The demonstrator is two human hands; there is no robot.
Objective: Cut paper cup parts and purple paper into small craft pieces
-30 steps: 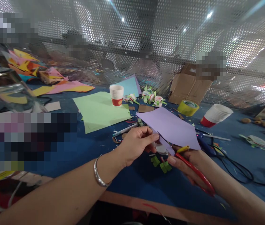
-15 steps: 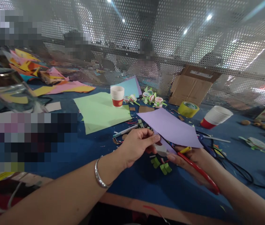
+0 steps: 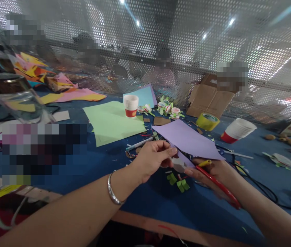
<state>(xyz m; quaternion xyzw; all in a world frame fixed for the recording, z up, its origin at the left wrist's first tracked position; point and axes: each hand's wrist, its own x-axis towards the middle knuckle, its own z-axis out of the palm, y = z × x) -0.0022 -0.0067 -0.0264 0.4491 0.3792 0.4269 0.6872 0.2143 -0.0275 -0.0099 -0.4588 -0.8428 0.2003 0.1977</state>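
Note:
My left hand (image 3: 152, 157), with a silver bangle at its wrist, is closed in a pinch on the near left edge of a purple sheet of paper (image 3: 189, 139). My right hand (image 3: 209, 175) is closed around red-handled scissors (image 3: 221, 188) by the sheet's near edge, where a narrow strip parts from it. A short yellow piece (image 3: 205, 163) sticks up by the handle; whether it belongs to the scissors I cannot tell. Between the hands shows a pale round piece (image 3: 178, 165). Folded green paper bits (image 3: 182, 185) lie just below.
Green paper (image 3: 114, 127) lies left of centre, with stacked paper cups (image 3: 131, 107) on it. Yellow tape (image 3: 207, 121), more cups (image 3: 238, 131), a cardboard box (image 3: 209, 97) and a black cord (image 3: 261, 185) are rightward. A glass jar (image 3: 19, 103) stands left. A perforated metal screen (image 3: 140, 41) rises behind.
The whole view has shifted slightly to the right. Both hands keep their grips. The dark blade visible between sheet and strip before is now harder to see.

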